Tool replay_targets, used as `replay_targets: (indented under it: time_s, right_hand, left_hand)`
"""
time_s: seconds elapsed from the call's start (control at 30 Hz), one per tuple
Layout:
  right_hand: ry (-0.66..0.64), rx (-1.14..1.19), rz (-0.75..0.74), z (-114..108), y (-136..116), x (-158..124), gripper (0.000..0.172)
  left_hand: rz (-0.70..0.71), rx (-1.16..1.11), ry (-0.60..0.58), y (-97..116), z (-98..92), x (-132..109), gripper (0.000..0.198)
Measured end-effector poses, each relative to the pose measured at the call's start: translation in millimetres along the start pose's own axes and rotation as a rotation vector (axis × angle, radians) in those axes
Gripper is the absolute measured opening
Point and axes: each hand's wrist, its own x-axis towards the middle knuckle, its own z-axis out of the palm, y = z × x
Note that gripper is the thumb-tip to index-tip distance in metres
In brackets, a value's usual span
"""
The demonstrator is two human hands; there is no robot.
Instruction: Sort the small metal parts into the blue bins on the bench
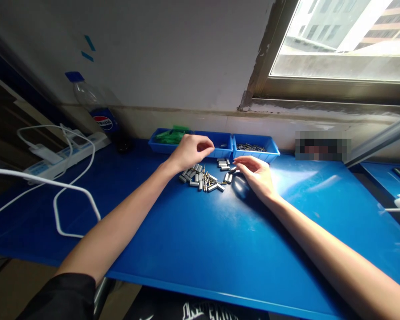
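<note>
Cables (73,195), white and looping, trail across the far left of a blue counter (203,249) and run back to a white power strip (66,153) lying along the wall. Just right of the strip, a clear plastic bottle (100,113) with a blue cap and blue label stands upright against the wall. Three shallow blue trays sit side by side at the back edge. The left tray (160,147) holds green parts (170,134), the middle tray (223,153) is partly hidden behind the person's left hand (190,151), and the right tray (260,156) holds a heap of thin dark pins (251,147). The left hand hovers at the front rim of the middle tray, fingers curled in with the tips drawn to the thumb; whether anything is pinched there cannot be told. Just in front of it a loose pile of small metal sleeves (195,175), mixed with a few slim brass-coloured pins (206,178), lies flat on the counter. A smaller cluster (224,164) of the same sleeves lies between the two hands, close to the trays. The right hand (256,175) rests palm down just right of the pile, fingers loosely curled and apart, fingertips touching or almost touching the nearest sleeve. Both forearms are bare. A window (346,35) fills the upper right above the sill
</note>
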Motion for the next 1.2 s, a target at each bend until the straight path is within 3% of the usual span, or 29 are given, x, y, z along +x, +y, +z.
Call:
replay_targets:
  time_s: [0.07,0.13,0.23,0.47,0.67,0.83,1.0,1.2]
  right_hand:
    - [-0.002,-0.018,-0.019,0.1,2.0,-0.1,0.02]
    - [-0.015,-0.017,-0.019,0.0,3.2,-0.2,0.021]
    - [-0.033,-0.004,-0.001,-0.1,2.8,-0.5,0.022]
    - [-0.048,0.007,-0.011,-0.6,0.2,-0.3,0.022]
    - [-0.055,0.03,0.0,0.0,0.4,0.4,0.024]
    - [-0.073,0.08,0.008,0.5,-5.2,-2.6,0.025]
    - [-0.184,0.119,0.035,-1.1,-12.2,-7.4,0.034]
    - [-0.268,0.205,0.045,-3.0,-11.7,-8.7,0.047]
  left_hand:
    - [0.03,0.133,-0.271,5.5,-7.3,-2.8,0.015]
    - [0.025,0.266,-0.463,8.8,-11.1,-4.9,0.023]
    - [0.033,0.387,-0.558,12.0,-13.9,-6.2,0.032]
    - [-0.011,0.396,-0.531,13.5,-27.5,-8.9,0.039]
    - [-0.082,0.333,-0.548,3.5,-24.5,-9.8,0.032]
    - [0.01,0.197,-0.471,17.0,-24.1,-6.0,0.031]
    - [0.131,-0.035,-0.404,33.2,-17.9,-5.6,0.025]
    - [0.124,-0.128,-0.385,31.8,-5.1,-9.3,0.026]
